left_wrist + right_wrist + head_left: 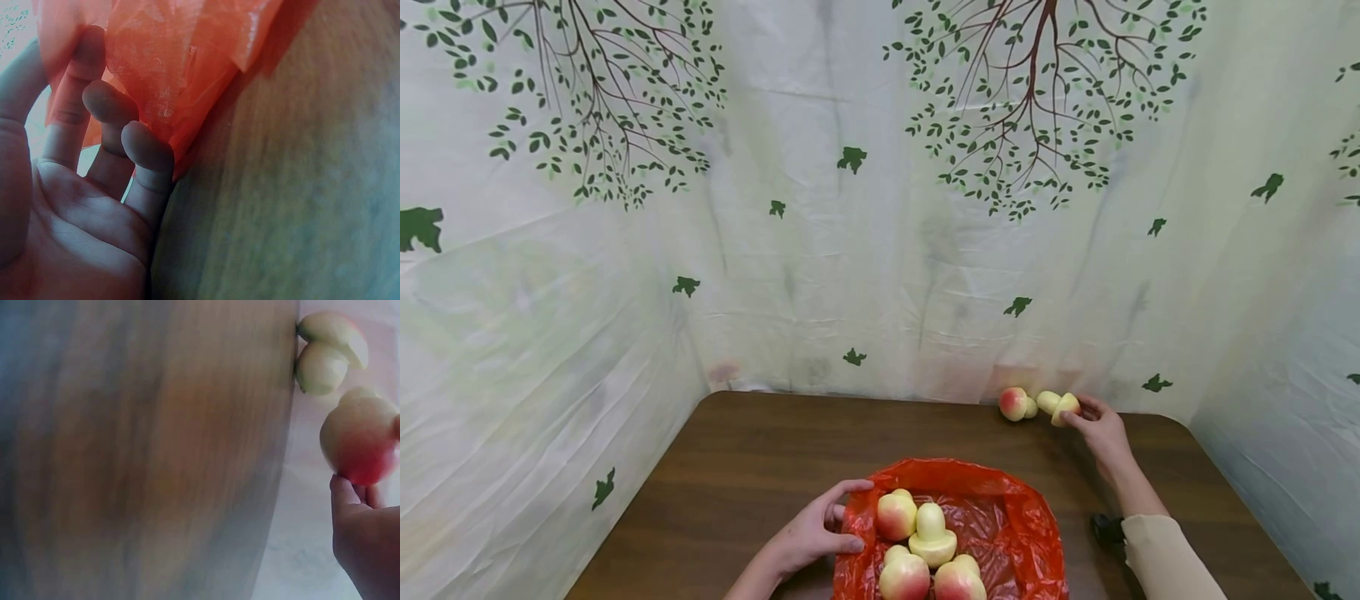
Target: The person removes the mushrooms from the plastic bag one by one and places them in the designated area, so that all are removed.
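My right hand (1103, 433) pinches a toy mushroom (1064, 408), pale yellow with a red-blushed cap, at the back right of the table. In the right wrist view, the fingertips touch this mushroom's (359, 440) cap. Just left of it is another toy mushroom (1015, 404). A red plastic bag (1037, 533) stands with its mouth spread at the front, and my left hand (808, 533) holds its left edge. Red film covers part of the fingers in the left wrist view. Inside the bag lie several mushrooms, one of them (931, 537) with its stem up.
The brown wooden table (760, 450) has rounded back corners. Behind it hangs a pale curtain (865, 275) printed with branches and leaves, and similar cloth closes off both sides. A black band (1107, 529) is worn at my right wrist, beside the beige sleeve (1165, 554).
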Demonstrator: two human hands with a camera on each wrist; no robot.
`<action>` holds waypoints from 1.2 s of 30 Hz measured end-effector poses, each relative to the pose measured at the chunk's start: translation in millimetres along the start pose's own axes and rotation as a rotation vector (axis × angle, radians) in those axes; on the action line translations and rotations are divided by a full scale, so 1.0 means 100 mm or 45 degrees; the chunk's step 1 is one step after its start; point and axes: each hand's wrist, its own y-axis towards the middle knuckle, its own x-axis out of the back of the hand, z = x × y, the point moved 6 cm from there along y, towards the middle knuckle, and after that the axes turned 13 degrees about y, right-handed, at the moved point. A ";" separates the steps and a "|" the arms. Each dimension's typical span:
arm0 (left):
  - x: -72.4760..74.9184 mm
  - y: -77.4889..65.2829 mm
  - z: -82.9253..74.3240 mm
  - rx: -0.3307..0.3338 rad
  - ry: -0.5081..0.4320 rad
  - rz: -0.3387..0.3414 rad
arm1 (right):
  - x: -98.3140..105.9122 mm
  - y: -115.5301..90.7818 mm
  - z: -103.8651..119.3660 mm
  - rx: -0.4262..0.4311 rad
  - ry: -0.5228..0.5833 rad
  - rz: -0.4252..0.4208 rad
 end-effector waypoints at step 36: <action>0.02 -0.01 0.00 0.027 -0.038 0.013 | 0.00 0.20 -0.10 -0.047 -0.127 -0.025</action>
